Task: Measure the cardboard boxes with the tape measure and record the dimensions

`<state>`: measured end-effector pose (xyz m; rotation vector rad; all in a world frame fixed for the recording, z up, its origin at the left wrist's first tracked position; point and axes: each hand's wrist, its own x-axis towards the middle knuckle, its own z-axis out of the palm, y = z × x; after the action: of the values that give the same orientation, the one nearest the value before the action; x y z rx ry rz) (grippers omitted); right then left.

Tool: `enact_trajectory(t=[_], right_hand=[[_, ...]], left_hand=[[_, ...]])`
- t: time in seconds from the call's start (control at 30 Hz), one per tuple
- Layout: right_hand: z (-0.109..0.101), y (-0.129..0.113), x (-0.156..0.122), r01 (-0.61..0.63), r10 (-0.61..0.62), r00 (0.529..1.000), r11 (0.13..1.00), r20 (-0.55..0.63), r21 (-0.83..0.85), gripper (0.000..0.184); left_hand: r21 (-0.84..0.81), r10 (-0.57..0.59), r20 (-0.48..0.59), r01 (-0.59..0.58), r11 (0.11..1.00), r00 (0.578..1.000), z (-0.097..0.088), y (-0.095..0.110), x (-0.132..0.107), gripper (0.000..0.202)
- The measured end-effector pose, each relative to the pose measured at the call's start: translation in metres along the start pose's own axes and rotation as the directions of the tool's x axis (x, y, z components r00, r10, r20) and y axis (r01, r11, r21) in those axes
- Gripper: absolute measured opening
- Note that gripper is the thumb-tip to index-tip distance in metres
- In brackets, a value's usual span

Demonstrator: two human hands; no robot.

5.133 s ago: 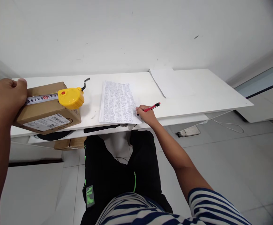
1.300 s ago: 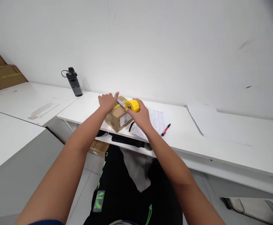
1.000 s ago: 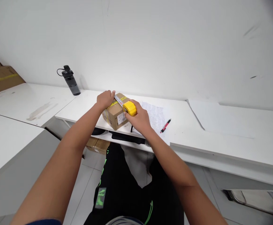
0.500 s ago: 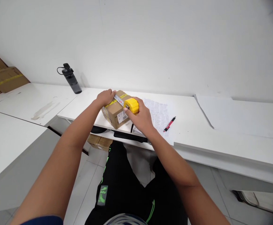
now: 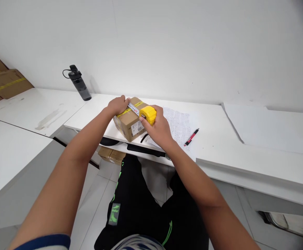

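Note:
A small cardboard box (image 5: 131,121) with yellow packing tape and a white label stands on the white desk. My right hand (image 5: 159,126) is wrapped round a yellow tape measure (image 5: 148,115) at the box's right edge. Its metal blade (image 5: 133,109) is partly drawn out and lies across the box top, running up and left to my other hand. At the far left edge of the box, my left hand (image 5: 118,104) is closed over the blade's end and rests against the cardboard. Its fingertips are partly hidden.
Handwritten paper (image 5: 176,121) lies right of the box, with a red and black pen (image 5: 191,136) on it. A dark water bottle (image 5: 80,85) stands back left. Larger cartons (image 5: 8,83) are stacked far left. White sheets (image 5: 266,128) lie on the right.
The view has shifted slightly, so the box and both hands appear a little further right. The hands keep their hold, with the blade still across the box top.

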<state>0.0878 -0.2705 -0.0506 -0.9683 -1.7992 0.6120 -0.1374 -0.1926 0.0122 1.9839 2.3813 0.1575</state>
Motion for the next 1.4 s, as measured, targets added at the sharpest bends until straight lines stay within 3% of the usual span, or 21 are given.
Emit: enact_trajectory(t=[0.33,0.53,0.67,0.77,0.83,0.9,0.97,1.03,1.1,1.17,1.27,1.33,1.4], right_hand=[[0.012,0.013,0.01,0.02,-0.02,1.0,0.999,0.004,0.04,0.059],[0.01,0.01,0.008,0.058,-0.056,0.997,0.997,0.049,-0.054,0.072],[-0.017,0.014,0.009,0.125,-0.106,0.985,0.981,0.133,-0.147,0.077],[-0.059,0.039,0.009,0.106,-0.084,0.993,0.953,0.087,-0.285,0.069],[-0.094,0.064,0.007,0.013,0.015,0.998,0.872,0.054,-0.489,0.061],[-0.125,0.091,0.003,-0.069,0.219,0.969,0.675,0.11,-0.734,0.053],[-0.147,0.116,-0.001,-0.051,0.454,0.872,0.458,0.185,-0.888,0.056],[-0.157,0.135,-0.007,0.077,0.533,0.795,0.385,0.29,-0.92,0.056],[-0.157,0.145,-0.014,0.21,0.459,0.785,0.435,0.416,-0.876,0.048],[-0.152,0.147,-0.024,0.218,0.328,0.838,0.531,0.436,-0.819,0.039],[-0.142,0.138,-0.046,-0.021,0.181,0.964,0.783,0.195,-0.622,0.031],[-0.135,0.13,-0.063,-0.136,0.154,0.988,0.924,0.024,-0.357,0.029],[-0.13,0.123,-0.078,-0.198,0.193,0.98,0.972,-0.045,-0.13,0.035]], left_hand=[[0.011,0.002,-0.014,-0.002,1.0,1.0,0.004,-0.001,0.002,0.064],[0.041,0.015,-0.016,-0.014,0.999,1.0,-0.001,0.003,0.003,0.065],[0.049,-0.008,0.0,0.008,0.999,1.0,-0.004,0.005,0.007,0.071],[0.034,-0.008,0.013,0.008,0.999,1.0,-0.004,0.005,0.013,0.068],[0.033,-0.018,0.019,0.017,0.999,1.0,-0.004,0.004,0.017,0.064],[0.026,-0.024,0.042,0.023,0.999,0.999,-0.005,0.004,0.019,0.064],[0.01,-0.023,0.07,0.023,1.0,0.997,-0.006,0.003,0.021,0.066],[-0.008,-0.027,0.086,0.027,1.0,0.996,-0.008,0.002,0.021,0.068],[-0.019,-0.045,0.081,0.047,0.999,0.996,-0.008,0.002,0.021,0.068],[-0.031,-0.065,0.072,0.067,0.997,0.995,-0.008,0.001,0.022,0.068],[-0.05,-0.078,0.058,0.081,0.995,0.995,-0.005,-0.001,0.025,0.071],[-0.069,-0.077,0.064,0.081,0.994,0.995,-0.004,-0.001,0.027,0.073],[-0.106,-0.09,0.083,0.098,0.989,0.993,-0.004,-0.001,0.028,0.071]])
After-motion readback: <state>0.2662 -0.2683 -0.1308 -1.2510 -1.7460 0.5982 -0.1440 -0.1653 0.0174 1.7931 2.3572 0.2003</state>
